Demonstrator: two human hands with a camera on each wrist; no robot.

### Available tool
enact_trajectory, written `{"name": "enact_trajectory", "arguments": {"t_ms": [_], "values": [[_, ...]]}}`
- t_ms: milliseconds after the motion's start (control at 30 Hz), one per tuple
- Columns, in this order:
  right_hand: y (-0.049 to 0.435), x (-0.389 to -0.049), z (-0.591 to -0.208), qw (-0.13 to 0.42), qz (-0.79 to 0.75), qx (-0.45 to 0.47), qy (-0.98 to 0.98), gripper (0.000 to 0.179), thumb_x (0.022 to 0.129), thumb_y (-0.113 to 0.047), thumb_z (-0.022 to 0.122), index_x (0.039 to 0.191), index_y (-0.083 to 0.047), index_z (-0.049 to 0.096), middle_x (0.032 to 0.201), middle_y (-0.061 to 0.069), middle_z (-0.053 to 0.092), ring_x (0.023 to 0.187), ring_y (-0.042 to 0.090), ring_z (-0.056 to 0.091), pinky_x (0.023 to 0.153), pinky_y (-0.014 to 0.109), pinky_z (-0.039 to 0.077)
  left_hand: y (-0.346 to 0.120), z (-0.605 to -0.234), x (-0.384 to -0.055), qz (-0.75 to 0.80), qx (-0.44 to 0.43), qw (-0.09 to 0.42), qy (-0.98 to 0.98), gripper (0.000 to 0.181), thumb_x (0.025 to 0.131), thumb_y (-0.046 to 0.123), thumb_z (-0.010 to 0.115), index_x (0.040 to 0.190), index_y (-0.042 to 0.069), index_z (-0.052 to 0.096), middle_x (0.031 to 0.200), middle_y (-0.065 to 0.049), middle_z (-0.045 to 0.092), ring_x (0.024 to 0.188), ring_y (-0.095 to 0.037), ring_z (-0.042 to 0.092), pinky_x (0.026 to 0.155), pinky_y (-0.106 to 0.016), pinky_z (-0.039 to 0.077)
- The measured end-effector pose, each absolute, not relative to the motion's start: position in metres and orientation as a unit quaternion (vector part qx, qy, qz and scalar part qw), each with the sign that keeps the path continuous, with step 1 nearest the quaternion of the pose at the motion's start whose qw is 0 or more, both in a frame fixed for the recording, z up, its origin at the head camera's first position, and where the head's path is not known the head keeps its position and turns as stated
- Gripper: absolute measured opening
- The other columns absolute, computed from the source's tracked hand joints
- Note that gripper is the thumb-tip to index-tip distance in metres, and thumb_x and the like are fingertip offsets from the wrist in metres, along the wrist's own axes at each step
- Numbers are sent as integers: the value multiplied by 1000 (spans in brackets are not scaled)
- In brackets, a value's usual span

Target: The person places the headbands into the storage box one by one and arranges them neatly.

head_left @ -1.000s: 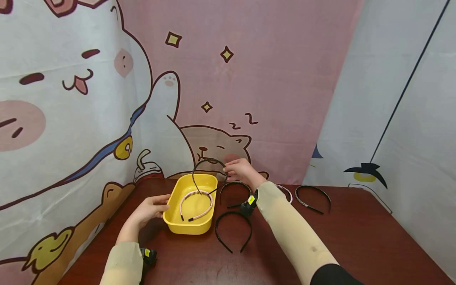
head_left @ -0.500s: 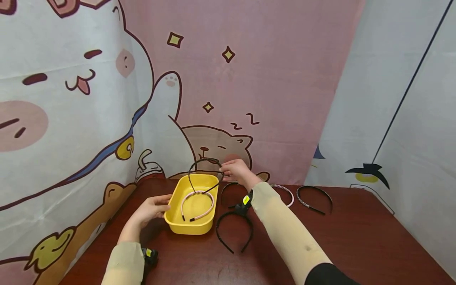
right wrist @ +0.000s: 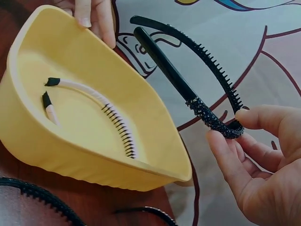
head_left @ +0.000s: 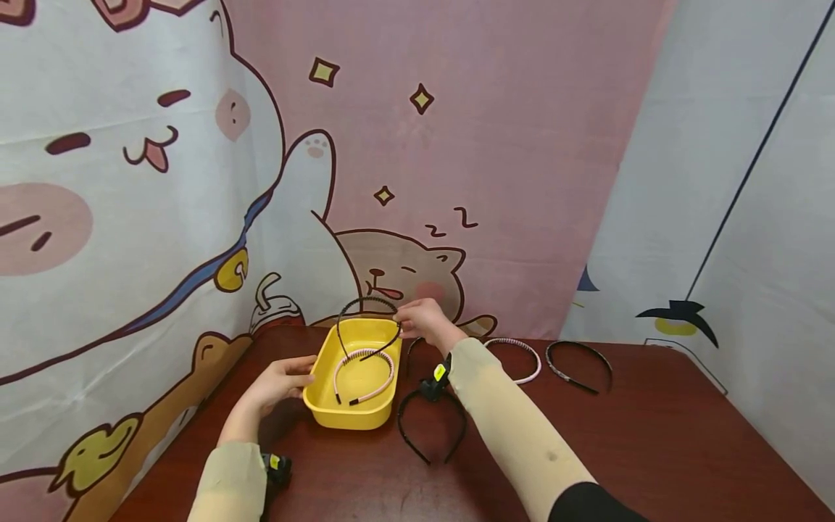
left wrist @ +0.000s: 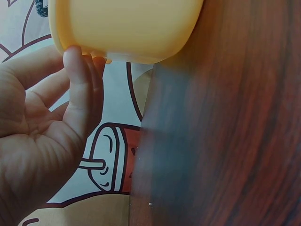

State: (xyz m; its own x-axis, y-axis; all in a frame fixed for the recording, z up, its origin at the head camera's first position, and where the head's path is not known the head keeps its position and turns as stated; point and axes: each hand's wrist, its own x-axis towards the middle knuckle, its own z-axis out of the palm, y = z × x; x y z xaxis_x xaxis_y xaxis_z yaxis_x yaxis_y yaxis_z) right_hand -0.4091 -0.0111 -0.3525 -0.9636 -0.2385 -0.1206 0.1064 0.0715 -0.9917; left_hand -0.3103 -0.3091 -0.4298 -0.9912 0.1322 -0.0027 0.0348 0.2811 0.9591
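Observation:
In the head view, my right hand [head_left: 427, 321] pinches a black headband [head_left: 339, 322] between thumb and fingers, above the far end of a yellow plastic bin [head_left: 350, 420]. Small teeth line its inside, and the curved top has a sparkly dark covering, clear in the right wrist view. Its two ends point toward the bin. Inside the bin lies a pink headband [head_left: 376, 393] with dark teeth and black tips. At the bin's left side, my left hand [head_left: 277, 384] holds the rim with thumb and fingertips, also visible in the left wrist view.
A black headband [head_left: 401, 428] lies right of the bin, near the front. Behind my right wrist is another dark headband [head_left: 409, 359], partly covered. Farther right are a pink headband [head_left: 538, 366] and a dark patterned headband [head_left: 574, 380] on the brown table [head_left: 665, 435]. A printed curtain [head_left: 522, 145] hangs behind.
My right hand has moved left and slightly down with the black headband, bringing it farther over the bin. My left hand stays at the bin's side.

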Motion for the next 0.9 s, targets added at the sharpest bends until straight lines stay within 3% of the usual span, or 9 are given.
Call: {"name": "enact_trajectory", "arguments": {"t_ms": [233,900], "values": [[-20,-406,-364,132,-665,-34,734,25,85,-2,68,109,8,64,103,16,62,92,28,63,71,36,57,-309,-429,-310,597,49,42,799,53,93,3,60,141,-10,41,130,-30,52,92,-31,64,73,-34,56],[-30,-401,-377,115,-653,-20,749,18,81,1,71,96,7,61,90,15,58,73,23,60,69,39,57,-309,-432,-312,598,46,40,799,52,93,3,60,141,-9,42,127,-28,55,86,-26,64,70,-33,55]]}}
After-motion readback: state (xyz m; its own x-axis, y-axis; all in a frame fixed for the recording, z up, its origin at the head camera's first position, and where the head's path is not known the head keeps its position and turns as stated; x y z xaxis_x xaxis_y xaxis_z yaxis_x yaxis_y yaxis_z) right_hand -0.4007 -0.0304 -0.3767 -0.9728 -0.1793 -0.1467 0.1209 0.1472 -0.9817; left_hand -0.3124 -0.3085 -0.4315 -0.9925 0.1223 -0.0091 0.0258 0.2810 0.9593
